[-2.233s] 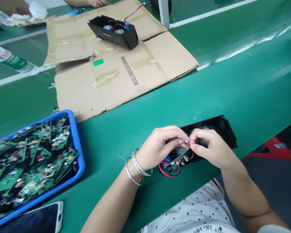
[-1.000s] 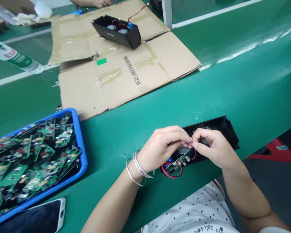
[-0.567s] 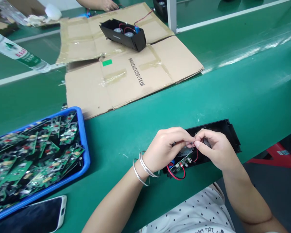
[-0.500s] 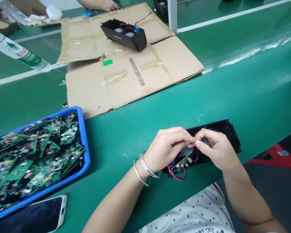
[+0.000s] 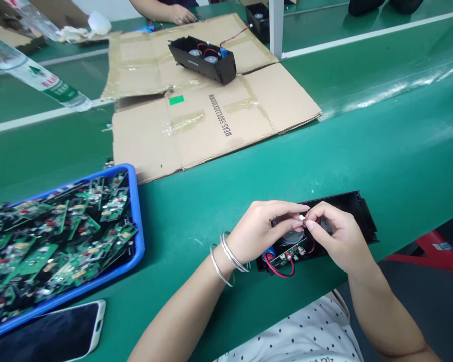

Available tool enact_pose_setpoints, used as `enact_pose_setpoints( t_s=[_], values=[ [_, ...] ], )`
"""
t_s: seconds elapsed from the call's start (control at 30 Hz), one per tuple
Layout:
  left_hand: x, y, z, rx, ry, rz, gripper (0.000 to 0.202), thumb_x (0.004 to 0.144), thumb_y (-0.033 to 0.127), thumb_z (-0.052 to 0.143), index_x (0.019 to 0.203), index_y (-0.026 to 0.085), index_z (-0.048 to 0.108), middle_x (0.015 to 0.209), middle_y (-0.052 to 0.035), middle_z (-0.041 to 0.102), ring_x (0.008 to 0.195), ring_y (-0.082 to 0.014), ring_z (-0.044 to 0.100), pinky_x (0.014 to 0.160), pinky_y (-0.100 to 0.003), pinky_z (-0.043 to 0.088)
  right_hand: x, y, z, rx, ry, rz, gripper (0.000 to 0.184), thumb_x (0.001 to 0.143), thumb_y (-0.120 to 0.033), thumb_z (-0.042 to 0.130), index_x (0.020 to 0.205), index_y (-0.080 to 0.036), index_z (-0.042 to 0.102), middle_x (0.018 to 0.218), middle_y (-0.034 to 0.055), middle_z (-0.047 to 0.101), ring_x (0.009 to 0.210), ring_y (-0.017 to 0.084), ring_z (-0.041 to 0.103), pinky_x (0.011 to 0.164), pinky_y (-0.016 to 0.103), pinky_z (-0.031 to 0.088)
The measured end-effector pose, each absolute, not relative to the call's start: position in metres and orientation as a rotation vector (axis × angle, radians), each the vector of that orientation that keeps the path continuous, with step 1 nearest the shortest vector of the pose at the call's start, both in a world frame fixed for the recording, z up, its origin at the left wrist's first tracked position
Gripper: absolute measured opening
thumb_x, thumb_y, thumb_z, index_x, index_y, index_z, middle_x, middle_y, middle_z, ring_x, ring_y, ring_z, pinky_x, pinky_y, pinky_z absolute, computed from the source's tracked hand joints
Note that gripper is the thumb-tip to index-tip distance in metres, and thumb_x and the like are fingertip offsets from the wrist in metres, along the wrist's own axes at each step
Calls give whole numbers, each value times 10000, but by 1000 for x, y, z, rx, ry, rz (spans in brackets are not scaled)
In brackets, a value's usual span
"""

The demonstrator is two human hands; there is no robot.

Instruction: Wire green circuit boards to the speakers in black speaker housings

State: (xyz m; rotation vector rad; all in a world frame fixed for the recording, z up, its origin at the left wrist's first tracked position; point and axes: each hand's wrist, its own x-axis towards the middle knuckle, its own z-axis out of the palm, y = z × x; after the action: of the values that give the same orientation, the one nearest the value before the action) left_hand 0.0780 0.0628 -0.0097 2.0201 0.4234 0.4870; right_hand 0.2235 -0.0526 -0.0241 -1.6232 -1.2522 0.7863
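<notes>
A small white plug connector (image 5: 302, 217) shows between my fingertips, over a long black plastic housing (image 5: 347, 206). My right hand (image 5: 335, 234) pinches it at its wire end with thumb and index finger. My left hand (image 5: 264, 226) comes from the other side, its thumb tip against the plug and its index finger stretched above. Inside the housing are a round speaker (image 5: 291, 237), partly hidden by my left hand, and a narrow green circuit board (image 5: 289, 255). A red and black wire pair (image 5: 281, 273) loops from the board over the housing's near edge.
At the left stands a blue tray (image 5: 140, 226) heaped with circuit boards, a phone (image 5: 47, 334) before it. Flattened cardboard (image 5: 196, 146) carries another black housing (image 5: 202, 63). A bottle (image 5: 41, 75) lies left; another person's hand (image 5: 183, 15) rests at the back.
My left index finger has lifted from the thumb, bringing the white plug into sight. Both hands stay over the same housing. The whole view has shifted slightly.
</notes>
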Motion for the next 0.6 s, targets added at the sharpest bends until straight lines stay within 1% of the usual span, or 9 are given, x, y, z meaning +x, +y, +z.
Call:
enact_pose_setpoints(
  t_s=[0.07, 0.17, 0.3, 0.37, 0.5, 0.6],
  values=[
    [78, 63, -9, 1987, 457, 464, 197, 797, 155, 650, 990, 170, 686, 846, -28, 738, 697, -123, 678, 646, -199, 529, 223, -53, -25, -1625, -1275, 754, 114, 852, -186, 518, 739, -191, 532, 736, 1, 560, 674, 123, 522, 619, 250, 408],
    [78, 63, -8, 1950, 467, 436, 181, 775, 156, 671, 954, 151, 695, 825, -35, 733, 696, -126, 678, 650, -196, 533, 223, -52, -25, -1613, -1308, 722, 104, 858, -180, 519, 755, -195, 530, 756, 3, 563, 693, 128, 528, 634, 257, 411],
    [80, 62, -7, 1966, 515, 450, 107, 814, 193, 638, 885, 160, 711, 801, -19, 734, 671, -118, 664, 625, -192, 512, 222, -51, -26, -1599, -1350, 695, 95, 864, -188, 523, 771, -198, 535, 768, 9, 572, 721, 139, 540, 649, 265, 422],
    [81, 60, -7, 1953, 528, 464, 100, 828, 198, 624, 861, 160, 711, 786, -12, 734, 667, -116, 661, 626, -194, 504, 222, -51, -26, -1595, -1348, 694, 90, 870, -192, 519, 784, -199, 546, 790, 16, 585, 740, 144, 549, 659, 268, 431],
    [81, 59, -8, 1963, 525, 490, 111, 839, 186, 608, 876, 160, 709, 827, -19, 736, 729, -126, 666, 665, -208, 503, 224, -50, -25, -1608, -1345, 733, 118, 895, -224, 494, 823, -204, 586, 818, 26, 602, 768, 150, 559, 670, 268, 441],
    [80, 61, -8, 1976, 516, 499, 120, 838, 159, 599, 890, 163, 708, 847, -27, 732, 753, -129, 664, 682, -217, 510, 225, -51, -25, -1632, -1354, 744, 85, 878, -266, 539, 872, -215, 607, 863, 27, 612, 794, 155, 564, 688, 271, 450]
  ],
)
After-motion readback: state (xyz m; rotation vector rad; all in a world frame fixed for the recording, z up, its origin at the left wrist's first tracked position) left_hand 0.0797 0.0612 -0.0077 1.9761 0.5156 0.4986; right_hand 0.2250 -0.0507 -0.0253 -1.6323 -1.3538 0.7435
